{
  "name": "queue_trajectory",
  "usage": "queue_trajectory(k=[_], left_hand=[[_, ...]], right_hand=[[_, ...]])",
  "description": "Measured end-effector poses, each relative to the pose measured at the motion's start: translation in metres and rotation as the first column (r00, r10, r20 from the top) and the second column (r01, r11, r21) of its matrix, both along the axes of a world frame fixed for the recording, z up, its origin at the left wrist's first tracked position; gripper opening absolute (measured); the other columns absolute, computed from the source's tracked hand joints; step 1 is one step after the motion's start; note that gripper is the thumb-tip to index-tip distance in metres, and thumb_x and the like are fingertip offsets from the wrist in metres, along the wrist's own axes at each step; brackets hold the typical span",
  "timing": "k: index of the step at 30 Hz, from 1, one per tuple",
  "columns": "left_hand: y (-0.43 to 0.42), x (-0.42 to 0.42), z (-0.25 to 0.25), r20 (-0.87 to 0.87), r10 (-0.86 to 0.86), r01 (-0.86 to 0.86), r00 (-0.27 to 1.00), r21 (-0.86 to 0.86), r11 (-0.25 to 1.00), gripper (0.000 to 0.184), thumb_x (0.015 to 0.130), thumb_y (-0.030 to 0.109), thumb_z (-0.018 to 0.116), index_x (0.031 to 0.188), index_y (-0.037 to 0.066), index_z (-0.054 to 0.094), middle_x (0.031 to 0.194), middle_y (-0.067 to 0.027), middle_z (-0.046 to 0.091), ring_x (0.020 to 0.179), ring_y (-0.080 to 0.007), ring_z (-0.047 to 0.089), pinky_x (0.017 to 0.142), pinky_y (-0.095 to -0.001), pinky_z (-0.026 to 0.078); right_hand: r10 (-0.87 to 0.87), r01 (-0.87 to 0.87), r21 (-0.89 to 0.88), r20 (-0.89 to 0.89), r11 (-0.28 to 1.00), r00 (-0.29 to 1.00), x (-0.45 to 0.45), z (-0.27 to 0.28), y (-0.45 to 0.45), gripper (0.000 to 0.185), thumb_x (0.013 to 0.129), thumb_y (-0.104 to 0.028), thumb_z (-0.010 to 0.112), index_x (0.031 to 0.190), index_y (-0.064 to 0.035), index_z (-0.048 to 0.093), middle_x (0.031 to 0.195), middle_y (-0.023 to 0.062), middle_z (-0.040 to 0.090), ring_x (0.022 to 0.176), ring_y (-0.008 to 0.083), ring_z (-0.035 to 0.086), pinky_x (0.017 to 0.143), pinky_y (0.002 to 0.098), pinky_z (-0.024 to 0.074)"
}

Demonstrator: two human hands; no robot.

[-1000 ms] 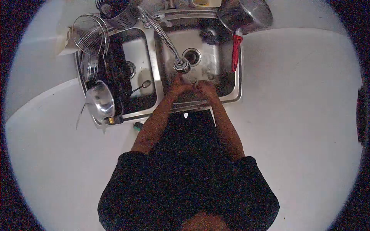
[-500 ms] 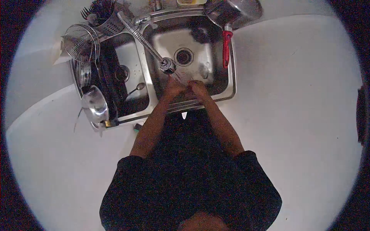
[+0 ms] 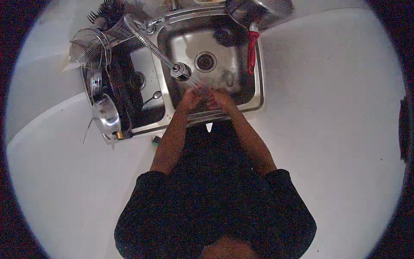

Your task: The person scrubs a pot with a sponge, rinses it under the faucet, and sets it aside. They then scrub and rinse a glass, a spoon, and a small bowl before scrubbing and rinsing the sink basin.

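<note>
Over the front part of the right sink basin [image 3: 235,62], my left hand [image 3: 191,99] and my right hand [image 3: 220,99] are close together under running water. The water sprays from the head of the coiled faucet [image 3: 180,71], just above and to the left of them. The fingers of both hands are dim and blurred, so their pose is unclear. I cannot make out any object in either hand. A round drain [image 3: 205,61] lies beyond my hands.
A pot [image 3: 263,13] with a red handle [image 3: 252,52] rests at the basin's back right corner. In the left basin lies a spoon [image 3: 153,97]. Wire strainers [image 3: 91,48], a metal pot [image 3: 106,115] and a utensil holder [image 3: 123,31] stand at the left.
The view has shifted, so the sink sits further left and higher. The faucet head is now left of my hands instead of over them, and my hands have moved slightly apart.
</note>
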State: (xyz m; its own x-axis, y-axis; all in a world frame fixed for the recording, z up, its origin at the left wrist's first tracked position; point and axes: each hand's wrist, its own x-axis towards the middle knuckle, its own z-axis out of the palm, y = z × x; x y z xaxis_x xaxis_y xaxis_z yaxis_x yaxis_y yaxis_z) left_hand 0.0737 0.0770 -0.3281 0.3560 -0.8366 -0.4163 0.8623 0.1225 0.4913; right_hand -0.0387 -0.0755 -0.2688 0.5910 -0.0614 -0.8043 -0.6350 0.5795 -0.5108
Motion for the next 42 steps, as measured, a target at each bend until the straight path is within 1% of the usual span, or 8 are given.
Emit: queue_trajectory(k=[1, 22, 25, 29, 32, 34, 39, 42], left_hand=[[-0.003, -0.002, -0.003, -0.416, 0.106, -0.152, 0.903, -0.08, 0.985, 0.035, 0.089, 0.02, 0.052, 0.119, 0.003, 0.052, 0.119, -0.0136, 0.057, 0.113, -0.0282, 0.055, 0.1, -0.0483, 0.042], [-0.038, 0.006, 0.057, -0.523, 0.258, -0.267, 0.812, 0.06, 0.962, 0.045, 0.091, 0.043, 0.043, 0.115, 0.006, 0.052, 0.112, -0.0161, 0.058, 0.103, -0.0353, 0.057, 0.085, -0.0534, 0.049], [-0.035, 0.008, 0.038, -0.446, 0.231, -0.166, 0.865, 0.18, 0.97, 0.036, 0.09, 0.035, 0.048, 0.11, 0.006, 0.056, 0.11, -0.0136, 0.061, 0.1, -0.0315, 0.06, 0.085, -0.0495, 0.05], [-0.028, 0.018, 0.023, 0.263, 0.061, -0.189, 0.963, 0.498, 0.846, 0.032, 0.087, 0.03, 0.053, 0.108, 0.007, 0.06, 0.102, -0.0092, 0.064, 0.093, -0.028, 0.062, 0.08, -0.0447, 0.05], [-0.013, 0.033, 0.019, 0.751, -0.469, -0.398, 0.465, 0.65, 0.647, 0.03, 0.084, 0.027, 0.056, 0.106, 0.008, 0.062, 0.096, -0.0058, 0.067, 0.087, -0.0253, 0.064, 0.077, -0.0412, 0.051], [-0.003, 0.04, 0.02, 0.776, -0.481, -0.406, 0.407, 0.626, 0.666, 0.029, 0.082, 0.025, 0.058, 0.105, 0.008, 0.064, 0.091, -0.0036, 0.068, 0.083, -0.0236, 0.066, 0.074, -0.0388, 0.051], [-0.01, 0.038, 0.067, 0.275, 0.201, -0.307, 0.94, 0.428, 0.85, 0.039, 0.09, 0.034, 0.047, 0.114, 0.006, 0.059, 0.106, -0.0108, 0.064, 0.099, -0.0302, 0.062, 0.085, -0.0501, 0.05], [-0.01, 0.035, 0.073, -0.114, 0.341, -0.28, 0.933, 0.366, 0.888, 0.043, 0.092, 0.036, 0.044, 0.119, 0.005, 0.055, 0.115, -0.0133, 0.06, 0.106, -0.0331, 0.058, 0.09, -0.0543, 0.048]], right_hand=[[0.002, -0.001, -0.039, 0.003, 0.999, 1.0, -0.004, -0.006, -0.001, 0.049, 0.09, -0.048, 0.056, 0.101, -0.0012, 0.059, 0.089, 0.007, 0.064, 0.073, 0.018, 0.064, 0.062, 0.0324, 0.0578], [0.281, -0.128, -0.802, 0.051, 0.583, 0.958, -0.015, -0.035, -0.024, 0.02, 0.085, -0.016, 0.063, 0.1, -0.0019, 0.061, 0.093, 0.0105, 0.064, 0.068, 0.0195, 0.065, 0.058, 0.0327, 0.0545], [0.154, -0.152, -0.577, -0.045, 0.802, 0.987, -0.004, 0.009, -0.037, 0.023, 0.085, -0.021, 0.063, 0.098, -0.0023, 0.064, 0.096, 0.0125, 0.065, 0.072, 0.0214, 0.066, 0.067, 0.0347, 0.0544], [0.279, -0.149, -0.831, 0.007, 0.536, 0.96, -0.011, 0.01, -0.039, 0.026, 0.085, -0.025, 0.064, 0.097, -0.0026, 0.065, 0.092, 0.0137, 0.066, 0.08, 0.0234, 0.066, 0.073, 0.0366, 0.0522], [0.219, -0.132, -0.866, -0.026, 0.482, 0.975, -0.011, 0.005, -0.042, 0.029, 0.084, -0.028, 0.065, 0.099, -0.0027, 0.064, 0.091, 0.0139, 0.067, 0.083, 0.0252, 0.066, 0.075, 0.0376, 0.0515], [0.199, -0.106, -0.881, -0.014, 0.461, 0.98, -0.012, -0.008, -0.037, 0.03, 0.084, -0.029, 0.065, 0.1, -0.0032, 0.064, 0.092, 0.0138, 0.067, 0.084, 0.0268, 0.066, 0.078, 0.0375, 0.0514], [0.226, -0.113, -0.845, 0.01, 0.523, 0.974, -0.022, -0.011, -0.046, 0.027, 0.085, -0.028, 0.062, 0.098, -0.0044, 0.064, 0.093, 0.0149, 0.067, 0.084, 0.028, 0.066, 0.077, 0.0389, 0.0507], [0.276, -0.166, -0.862, -0.032, 0.479, 0.961, -0.023, -0.002, -0.047, 0.027, 0.086, -0.029, 0.061, 0.097, -0.0039, 0.064, 0.095, 0.0176, 0.066, 0.085, 0.0299, 0.065, 0.077, 0.0391, 0.0499]])
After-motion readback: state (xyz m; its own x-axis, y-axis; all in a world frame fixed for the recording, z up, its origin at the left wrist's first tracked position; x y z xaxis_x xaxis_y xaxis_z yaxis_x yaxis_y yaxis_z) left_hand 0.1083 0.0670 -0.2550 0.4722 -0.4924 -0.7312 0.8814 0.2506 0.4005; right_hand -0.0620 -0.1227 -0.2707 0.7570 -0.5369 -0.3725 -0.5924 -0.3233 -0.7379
